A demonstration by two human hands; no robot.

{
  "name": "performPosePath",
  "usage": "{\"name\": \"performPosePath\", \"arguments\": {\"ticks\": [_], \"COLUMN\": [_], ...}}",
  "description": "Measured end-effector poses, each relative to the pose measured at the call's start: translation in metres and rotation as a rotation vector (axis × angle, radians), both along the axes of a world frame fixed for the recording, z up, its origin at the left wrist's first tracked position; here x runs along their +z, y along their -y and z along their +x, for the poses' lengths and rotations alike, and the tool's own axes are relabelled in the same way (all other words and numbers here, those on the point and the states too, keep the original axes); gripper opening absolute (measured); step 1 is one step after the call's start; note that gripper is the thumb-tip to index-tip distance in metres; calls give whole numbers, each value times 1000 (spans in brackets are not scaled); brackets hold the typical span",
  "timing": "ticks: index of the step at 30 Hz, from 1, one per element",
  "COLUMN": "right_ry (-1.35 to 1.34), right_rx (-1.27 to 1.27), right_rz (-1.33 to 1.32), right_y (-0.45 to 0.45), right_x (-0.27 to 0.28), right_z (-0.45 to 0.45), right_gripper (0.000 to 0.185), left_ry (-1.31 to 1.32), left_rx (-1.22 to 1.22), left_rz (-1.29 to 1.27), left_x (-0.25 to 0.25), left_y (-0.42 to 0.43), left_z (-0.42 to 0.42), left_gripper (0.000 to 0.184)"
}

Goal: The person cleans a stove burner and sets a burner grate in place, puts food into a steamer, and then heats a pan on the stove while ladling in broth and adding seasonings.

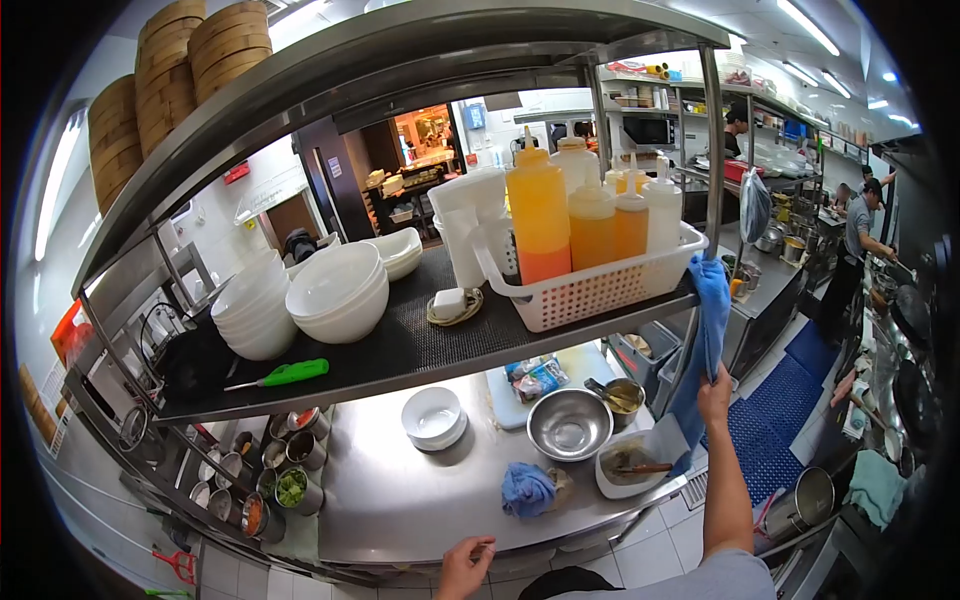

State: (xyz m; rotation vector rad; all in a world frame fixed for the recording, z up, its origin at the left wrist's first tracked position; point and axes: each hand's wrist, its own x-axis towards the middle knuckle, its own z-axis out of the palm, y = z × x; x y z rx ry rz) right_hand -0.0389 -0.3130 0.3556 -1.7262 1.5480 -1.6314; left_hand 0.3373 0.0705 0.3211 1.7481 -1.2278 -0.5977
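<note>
My right hand [714,394] is raised at the right end of the shelf, its fingers closed on the lower part of a blue cloth [710,300]. The cloth hangs from the shelf's corner post. Low at the counter's front edge is my left hand [465,568], fingers loosely bent, with nothing visible in it. A crumpled blue cloth [528,489] lies on the steel counter [390,510], to the right of that hand. Beyond it stands a metal mixing bowl [569,425]. A white container [640,490] with a brown-handled utensil sits below my right hand.
The shelf [430,345] above the counter bears stacked white bowls [338,295], a green-handled tool [293,373] and a white basket [600,300] of squeeze bottles [538,210]. Two white bowls [433,418] and several ingredient pots [297,488] stand below. A person [862,230] works at the far right.
</note>
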Motion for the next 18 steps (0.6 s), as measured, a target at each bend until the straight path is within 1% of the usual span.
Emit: {"name": "performPosePath", "arguments": {"ticks": [1,3,4,5,6,7,10,11,12,14,15,16,18], "right_ry": [-82,-240,-243,-249,-255,-237,-213,-233,-206,-147,62,131,274], "right_rx": [-66,-191,-185,-180,-178,-132,-24,-83,-47,28,252,352,554], "right_rz": [-99,-302,-330,-352,-373,-297,-204,-265,-179,0,-29,-9,28], "right_y": [1,-14,-13,-13,-21,-32,-72,-81,-89,-103,-110,-110,-110], "right_x": [-9,4,5,3,13,26,70,80,88,98,101,98,87], "right_z": [-11,-15,-21,-33,-35,-39,-40,-37,-39,-45,-43,-45,-51], "right_gripper": [48,53,53,53,53,43,31,18,16,18,22,22,23], "left_ry": [-34,26,57,30,4,-27,-103,-132,-160,-293,-347,-397,-401], "left_rx": [-29,-62,-78,-92,-108,-124,-261,-316,-371,-509,-542,-575,-617], "left_rz": [-18,-70,-97,-147,-197,-248,-281,-294,-303,-321,-299,-280,-305], "left_x": [-6,11,19,18,16,16,28,37,47,59,63,67,72], "left_y": [4,11,16,19,24,29,49,60,72,103,119,136,168], "left_z": [4,-7,-14,-22,-31,-41,-82,-98,-115,-151,-171,-192,-226], "left_gripper": [19,21,22,22,23,23,26,29,31,41,46,51,57]}}
